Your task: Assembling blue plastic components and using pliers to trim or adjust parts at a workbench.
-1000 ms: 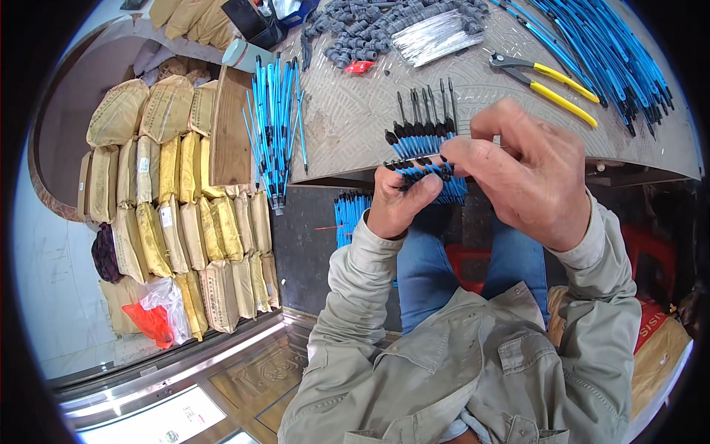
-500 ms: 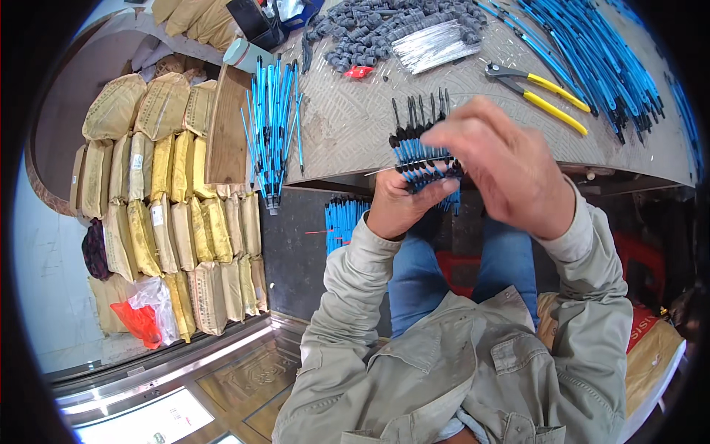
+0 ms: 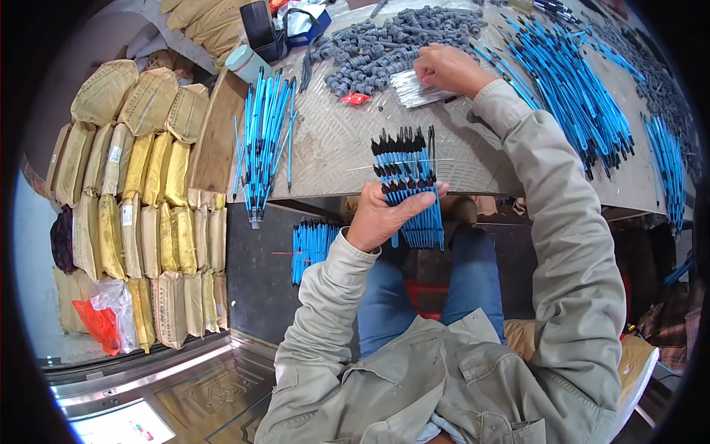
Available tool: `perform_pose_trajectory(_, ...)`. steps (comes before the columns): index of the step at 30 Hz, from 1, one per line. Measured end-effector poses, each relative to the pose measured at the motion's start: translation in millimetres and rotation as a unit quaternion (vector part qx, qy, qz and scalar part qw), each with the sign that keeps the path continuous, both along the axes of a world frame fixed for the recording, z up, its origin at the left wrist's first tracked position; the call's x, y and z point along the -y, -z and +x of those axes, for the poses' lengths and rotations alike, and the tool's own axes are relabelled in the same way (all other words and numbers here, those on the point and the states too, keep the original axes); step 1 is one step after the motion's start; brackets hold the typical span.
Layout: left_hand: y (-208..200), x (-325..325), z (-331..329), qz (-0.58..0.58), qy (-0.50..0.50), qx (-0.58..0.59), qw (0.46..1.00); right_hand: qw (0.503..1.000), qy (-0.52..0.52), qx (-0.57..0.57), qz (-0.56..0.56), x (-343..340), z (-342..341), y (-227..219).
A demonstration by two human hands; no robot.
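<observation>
so the left hand [image 3: 381, 214] is clamping a row of blue sticks [image 3: 425, 222] with black tips, thumb lying across the front, just off the near edge of the table [image 3: 333, 148]. a thin wire [image 3: 403, 164] is running crosswise at the row, can't tell if it's going over or between the sticks. the right hand [image 3: 451, 70] is resting at the far side on the wire pile [image 3: 414, 90], fingers bunched; can't tell if they're gripping anything yet.

for doing this well, imo: you're wanting steady thumb pressure so the sticks are staying side by side and the tips are lining up, and you're picking a single wire by its end, since they're looking thin enough to tangle or bend.

as for the surface, it's pale and patterned, with grey fittings [image 3: 370, 52] heaping up far side and a red wrapper [image 3: 356, 98] sitting near them. loose blue sticks [image 3: 566, 89] are fanning out on the right, another bunch [image 3: 264, 140] is lying left, beside a wooden board [image 3: 214, 144]. further left, wrapped packets [image 3: 151, 174] are stacking up in rows.
</observation>
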State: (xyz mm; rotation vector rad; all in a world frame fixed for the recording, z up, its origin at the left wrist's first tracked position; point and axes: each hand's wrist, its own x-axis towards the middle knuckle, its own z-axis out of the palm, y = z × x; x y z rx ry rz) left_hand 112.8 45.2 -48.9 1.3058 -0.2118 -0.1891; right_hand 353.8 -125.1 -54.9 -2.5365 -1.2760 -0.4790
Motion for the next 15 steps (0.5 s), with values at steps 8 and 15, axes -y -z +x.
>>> perform_pose_trajectory(8,5.9,-0.5,6.3,-0.004,0.012,0.037,0.999,0.981,-0.017,-0.040,0.190,3.0,-25.2,-14.5)
perform_pose_trajectory(15,8.8,-5.8,2.7,-0.017,-0.001,0.035,0.999,0.888,-0.076,-0.272,0.363,14.9,-152.1,-54.1)
